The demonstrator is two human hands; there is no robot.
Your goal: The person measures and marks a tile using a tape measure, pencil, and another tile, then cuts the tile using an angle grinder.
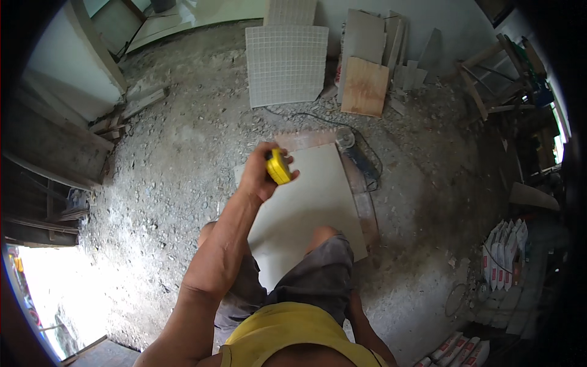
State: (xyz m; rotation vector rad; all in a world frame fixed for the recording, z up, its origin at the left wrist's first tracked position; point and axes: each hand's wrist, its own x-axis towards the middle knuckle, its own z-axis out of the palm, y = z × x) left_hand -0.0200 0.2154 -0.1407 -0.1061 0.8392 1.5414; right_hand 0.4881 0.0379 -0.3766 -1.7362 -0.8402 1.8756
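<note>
My left hand is closed around a yellow tape measure, held above a large pale tile. No drawn-out tape can be made out. The tile lies flat on the ground in front of me and reaches between my legs. At its far right edge lies an angle grinder with a dark cord, resting on a reddish-brown slab that shows from beneath the tile. My right arm runs down beside my right thigh, and the fingers of that hand are hidden.
A tile with a gridded back leans on the far wall. Right of it stand grey boards and a brown tile. Bags are stacked at the right, near a wooden frame. Gravel covers the rough floor.
</note>
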